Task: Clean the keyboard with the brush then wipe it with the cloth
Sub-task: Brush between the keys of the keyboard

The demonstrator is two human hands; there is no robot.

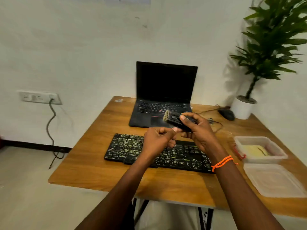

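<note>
A black keyboard (pixel 131 148) speckled with yellowish dust lies across the middle of the wooden table (pixel 99 170). Above its far edge my right hand (pixel 199 130) grips a black brush (pixel 174 118), whose pale bristles point left toward the laptop. My left hand (pixel 159 140) is curled beside it, its thumb and fingertips touching the brush's near end. Both hands hide the middle of the keyboard. A yellowish cloth (pixel 255 150) lies inside a clear plastic container (pixel 279 155) at the right.
An open black laptop (pixel 164 97) stands behind the keyboard. A black mouse (pixel 226 114) with its cable and a potted plant (pixel 244 107) occupy the back right corner. A clear lid (pixel 272 180) lies near the right front edge. A wall socket (pixel 39 97) is at left.
</note>
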